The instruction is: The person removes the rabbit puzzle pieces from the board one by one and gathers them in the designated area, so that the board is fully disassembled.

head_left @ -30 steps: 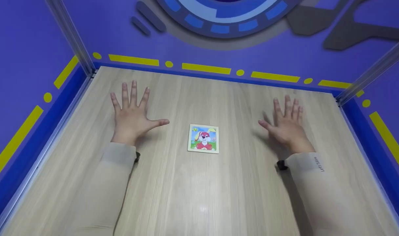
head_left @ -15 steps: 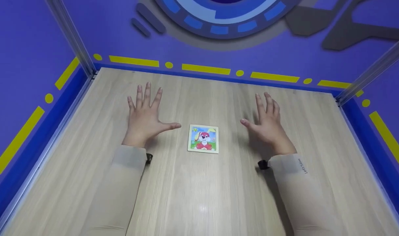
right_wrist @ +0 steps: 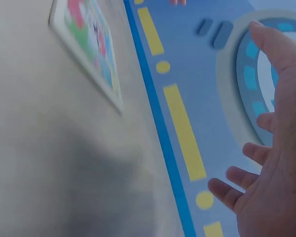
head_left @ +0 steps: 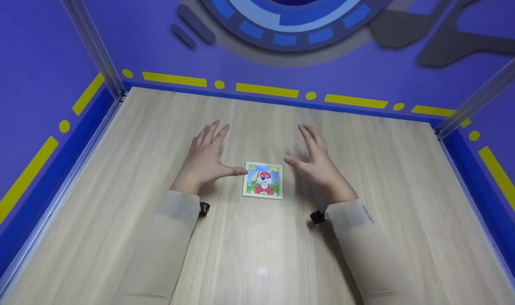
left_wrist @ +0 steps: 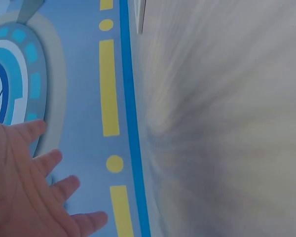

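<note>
A small square picture puzzle board [head_left: 263,181] with a red and white cartoon dog or rabbit and a pale border lies flat on the wood-grain table. To its left is my left hand [head_left: 206,163], fingers extended, the thumb tip at the board's upper left edge; whether it touches cannot be told. On the other side my right hand [head_left: 321,169] hovers with thumb and fingers spread, a short gap from the board. The right wrist view shows the board [right_wrist: 91,44] tilted by the camera's angle and the right palm [right_wrist: 281,163] holding nothing. Neither hand holds anything.
The light wooden table [head_left: 257,254] is bounded by a purple-blue back wall [head_left: 257,72] with yellow dashes, and by side walls. Metal posts [head_left: 96,51] stand at the corners. Dark wrist devices [head_left: 318,217] are strapped under both sleeves.
Both hands have moved inward from the table's sides toward the board, the left going right and the right going left. Their fingers are less spread. The board has stayed in place.
</note>
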The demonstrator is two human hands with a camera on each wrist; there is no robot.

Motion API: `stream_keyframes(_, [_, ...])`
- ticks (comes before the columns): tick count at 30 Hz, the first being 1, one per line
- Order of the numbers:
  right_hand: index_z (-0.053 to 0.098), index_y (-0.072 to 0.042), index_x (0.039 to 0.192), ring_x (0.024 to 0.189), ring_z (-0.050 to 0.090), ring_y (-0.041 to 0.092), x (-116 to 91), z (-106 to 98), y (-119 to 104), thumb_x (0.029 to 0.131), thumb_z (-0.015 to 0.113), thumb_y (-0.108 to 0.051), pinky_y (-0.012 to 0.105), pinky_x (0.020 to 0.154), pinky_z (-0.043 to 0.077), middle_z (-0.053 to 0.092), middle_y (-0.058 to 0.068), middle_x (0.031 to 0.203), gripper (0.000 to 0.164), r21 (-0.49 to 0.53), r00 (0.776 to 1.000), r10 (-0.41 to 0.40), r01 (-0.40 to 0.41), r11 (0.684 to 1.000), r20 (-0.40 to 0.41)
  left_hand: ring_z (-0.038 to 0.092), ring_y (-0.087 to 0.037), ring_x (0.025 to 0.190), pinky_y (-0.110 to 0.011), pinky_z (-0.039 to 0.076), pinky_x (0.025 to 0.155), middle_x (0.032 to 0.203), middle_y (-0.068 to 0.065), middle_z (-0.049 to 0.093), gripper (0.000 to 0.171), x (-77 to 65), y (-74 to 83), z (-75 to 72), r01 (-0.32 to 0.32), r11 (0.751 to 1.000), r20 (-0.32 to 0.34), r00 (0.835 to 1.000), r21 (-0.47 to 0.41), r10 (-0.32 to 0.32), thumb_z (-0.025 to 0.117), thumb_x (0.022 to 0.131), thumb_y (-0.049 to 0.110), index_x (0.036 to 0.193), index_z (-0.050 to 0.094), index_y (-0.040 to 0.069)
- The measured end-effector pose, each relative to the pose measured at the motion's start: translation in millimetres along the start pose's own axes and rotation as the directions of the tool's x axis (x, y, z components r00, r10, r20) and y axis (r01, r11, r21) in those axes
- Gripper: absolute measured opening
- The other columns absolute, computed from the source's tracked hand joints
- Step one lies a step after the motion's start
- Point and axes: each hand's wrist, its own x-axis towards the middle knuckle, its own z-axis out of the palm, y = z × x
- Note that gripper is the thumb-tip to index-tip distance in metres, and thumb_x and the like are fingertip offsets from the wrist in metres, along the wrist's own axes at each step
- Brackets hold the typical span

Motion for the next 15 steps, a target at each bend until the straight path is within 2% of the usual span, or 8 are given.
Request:
stream_keyframes(5, [0.025,-0.041,0.181,0.167,0.039,0.044,2.1,16.7,-12.8,0.098,0.084,-0.058,0.070,0.134,0.040,0.011,-0.002,0.192,0.103,0.071,0.996,0.012,-0.018,0.997,0.083,0.010,-0.039,0.180,-0.071,0.020,0.142,0.194,-0.002,0.009,0.142,-1.6,2.1,7.7,-0.024,0.998,0.062,0.998,-0.066,0.028,0.093,0.072,0.082,0.183,0.023,0.028])
stream_keyframes(7, [0.028,-0.040,0.180,0.165,0.041,0.043,3.6,24.3,-17.4,0.098,0.085,-0.056,0.070,0.133,0.041,0.015,-0.001,0.192,0.101,0.080,0.994,0.013,-0.021,0.997,0.106,0.011,-0.038,0.180,-0.072,0.024,0.141,0.194,-0.001,0.010,0.141,-1.6,2.0,9.7,-0.038,0.995,0.089,0.995,-0.092,0.046,0.094,0.072,0.082,0.182,0.025,0.028])
stream_keyframes(12, [0.033,-0.025,0.180,0.162,0.044,0.045,5.4,43.3,-22.1,0.100,0.086,-0.047,0.067,0.131,0.045,0.022,0.010,0.189,0.099,0.060,0.985,-0.028,0.018,0.998,0.170,0.007,-0.037,0.180,-0.073,0.029,0.139,0.194,0.003,0.008,0.141,-0.2,2.5,16.8,-0.073,0.984,0.183,0.978,-0.160,0.102,0.100,0.071,0.073,0.182,0.025,0.029])
stream_keyframes(15, [0.037,-0.018,0.179,0.161,0.046,0.044,5.4,53.2,-23.4,0.101,0.086,-0.045,0.067,0.131,0.046,0.031,0.015,0.184,0.096,0.011,0.977,-0.054,0.053,0.999,0.206,0.008,-0.035,0.180,-0.070,0.030,0.139,0.193,0.003,0.011,0.141,-1.3,2.6,22.9,-0.097,0.979,0.200,0.971,-0.178,0.132,0.102,0.069,0.070,0.182,0.028,0.027])
